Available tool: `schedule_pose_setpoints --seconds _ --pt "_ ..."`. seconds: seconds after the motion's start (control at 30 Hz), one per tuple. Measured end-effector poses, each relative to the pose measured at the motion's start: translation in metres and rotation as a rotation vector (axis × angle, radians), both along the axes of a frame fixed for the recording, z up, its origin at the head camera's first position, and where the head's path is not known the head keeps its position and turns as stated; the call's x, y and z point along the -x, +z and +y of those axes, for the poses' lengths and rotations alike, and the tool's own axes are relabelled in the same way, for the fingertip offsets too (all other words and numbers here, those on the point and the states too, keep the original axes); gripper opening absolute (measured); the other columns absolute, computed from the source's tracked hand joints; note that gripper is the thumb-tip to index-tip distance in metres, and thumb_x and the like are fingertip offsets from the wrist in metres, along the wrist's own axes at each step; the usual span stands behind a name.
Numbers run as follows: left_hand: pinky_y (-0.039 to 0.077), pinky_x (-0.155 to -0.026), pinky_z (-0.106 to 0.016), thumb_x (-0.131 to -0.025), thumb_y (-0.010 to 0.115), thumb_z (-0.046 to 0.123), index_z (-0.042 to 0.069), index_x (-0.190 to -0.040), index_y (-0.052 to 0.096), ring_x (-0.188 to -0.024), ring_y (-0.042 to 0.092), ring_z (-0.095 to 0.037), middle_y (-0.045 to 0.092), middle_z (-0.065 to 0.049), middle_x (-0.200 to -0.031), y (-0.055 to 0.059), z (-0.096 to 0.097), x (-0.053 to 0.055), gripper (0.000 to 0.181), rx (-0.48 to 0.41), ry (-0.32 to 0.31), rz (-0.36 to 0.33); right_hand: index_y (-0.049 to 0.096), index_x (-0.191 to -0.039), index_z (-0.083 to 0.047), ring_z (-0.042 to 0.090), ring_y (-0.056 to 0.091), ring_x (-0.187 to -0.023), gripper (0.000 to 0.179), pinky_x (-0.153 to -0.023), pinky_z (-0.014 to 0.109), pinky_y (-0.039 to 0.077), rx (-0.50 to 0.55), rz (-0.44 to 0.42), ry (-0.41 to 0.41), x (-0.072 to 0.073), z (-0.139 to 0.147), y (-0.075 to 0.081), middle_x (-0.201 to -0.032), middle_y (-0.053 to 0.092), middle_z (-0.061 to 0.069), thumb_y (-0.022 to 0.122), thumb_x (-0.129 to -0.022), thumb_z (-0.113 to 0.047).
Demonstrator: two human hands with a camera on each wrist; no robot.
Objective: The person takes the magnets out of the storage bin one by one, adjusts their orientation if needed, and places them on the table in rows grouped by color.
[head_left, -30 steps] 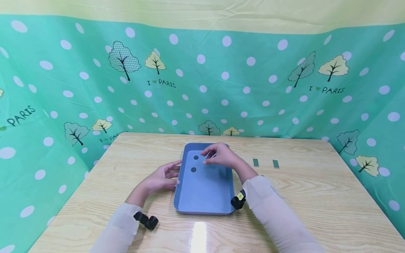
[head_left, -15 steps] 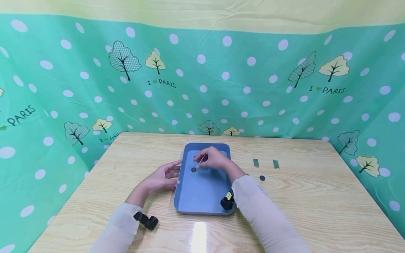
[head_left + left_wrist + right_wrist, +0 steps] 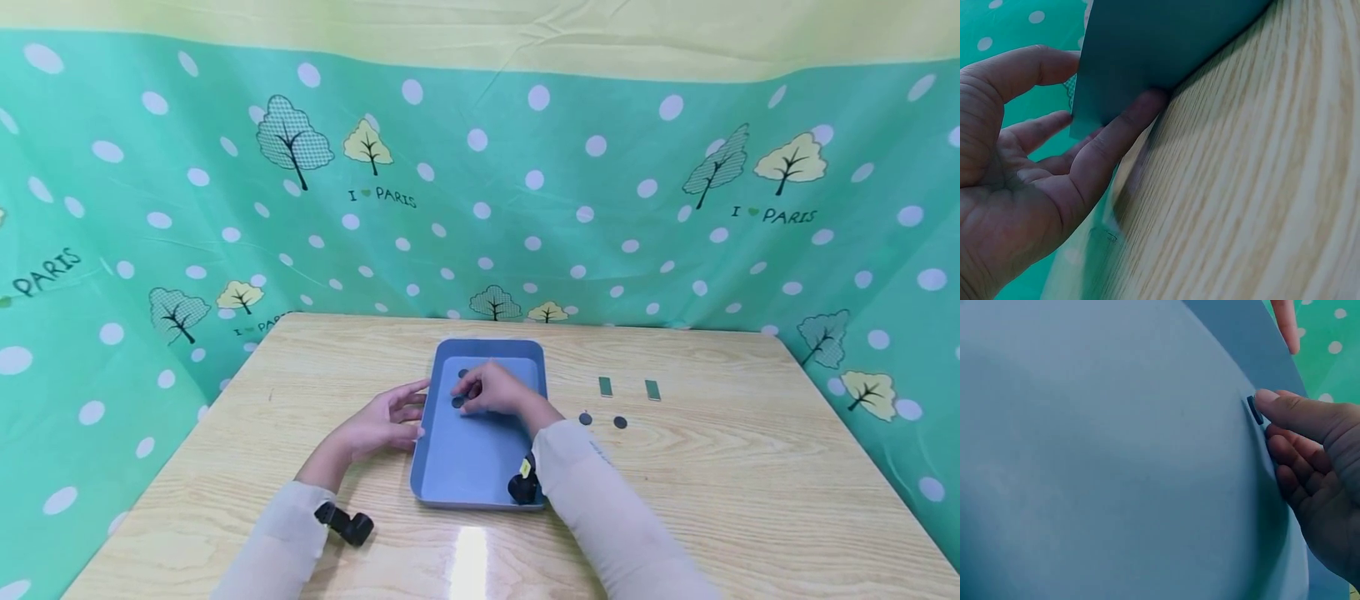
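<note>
A blue rectangular tray [image 3: 480,467] lies on the wooden table. Two small dark discs are in it: a far one [image 3: 462,373] and a nearer one [image 3: 457,402]. My right hand [image 3: 495,390] reaches into the tray, thumb and forefinger pinching around the nearer disc. In the right wrist view the thumb tip meets that disc [image 3: 1255,410], while the other fingers curl beneath. Along the tray's left side my left hand [image 3: 382,423] rests with spread fingers. Its fingertips touch the outer wall [image 3: 1129,56] in the left wrist view.
Right of the tray lie two small green rectangular pieces [image 3: 605,387] [image 3: 653,390] and two more dark discs [image 3: 586,418] [image 3: 620,422]. A green dotted curtain [image 3: 480,192] hangs behind the wooden table [image 3: 720,483].
My right hand has moved left and toward me across the tray, from beside the far disc to the nearer one. Its sleeve no longer covers the table discs. The left hand stays put.
</note>
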State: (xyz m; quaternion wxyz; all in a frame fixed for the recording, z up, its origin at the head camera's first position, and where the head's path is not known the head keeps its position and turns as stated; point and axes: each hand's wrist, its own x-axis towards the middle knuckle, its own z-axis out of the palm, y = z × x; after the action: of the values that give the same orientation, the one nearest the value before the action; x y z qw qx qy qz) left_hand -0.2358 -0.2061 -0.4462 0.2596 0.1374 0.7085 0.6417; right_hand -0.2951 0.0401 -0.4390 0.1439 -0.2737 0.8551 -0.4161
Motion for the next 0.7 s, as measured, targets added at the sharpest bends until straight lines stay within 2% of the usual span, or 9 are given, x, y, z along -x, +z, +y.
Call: schedule_pose_setpoints --seconds 0.17,0.33,0.7 --pt "0.055 -0.089 -0.048 -0.087 0.065 -0.001 0.008 -0.156 0.018 -0.134 0.038 -0.043 0.027 -0.026 -0.153 -0.0019 -0.0010 -0.0001 0.084 -0.014 -0.004 -0.006 0.076 -0.105 -0.006 0.010 0.055 -0.077 0.027 -0.068 0.022 0.049 -0.032 0.032 -0.007 0.0018 -0.0030 -0.0045 -0.087 0.066 0.002 0.081 -0.078 -0.004" --pt "0.055 -0.089 -0.048 -0.087 0.066 -0.002 0.009 -0.156 0.020 -0.134 0.038 -0.042 0.027 -0.025 -0.153 -0.0011 -0.0009 -0.0017 0.084 -0.027 0.006 -0.012 0.076 -0.107 -0.007 0.010 0.051 -0.077 0.027 -0.068 0.022 0.046 -0.107 0.098 0.009 0.0021 -0.0049 -0.0067 -0.085 0.060 0.000 0.080 -0.080 -0.008" --pt "0.054 -0.089 -0.048 -0.087 0.065 -0.003 0.009 -0.156 0.019 -0.136 0.035 -0.044 0.026 -0.025 -0.154 -0.0001 -0.0006 -0.0005 0.084 -0.021 -0.002 -0.010 0.077 -0.096 -0.009 0.010 0.052 -0.077 0.015 -0.068 0.022 0.047 -0.133 0.093 0.001 -0.0001 -0.0062 -0.0031 -0.085 0.059 -0.002 0.078 -0.082 -0.008"
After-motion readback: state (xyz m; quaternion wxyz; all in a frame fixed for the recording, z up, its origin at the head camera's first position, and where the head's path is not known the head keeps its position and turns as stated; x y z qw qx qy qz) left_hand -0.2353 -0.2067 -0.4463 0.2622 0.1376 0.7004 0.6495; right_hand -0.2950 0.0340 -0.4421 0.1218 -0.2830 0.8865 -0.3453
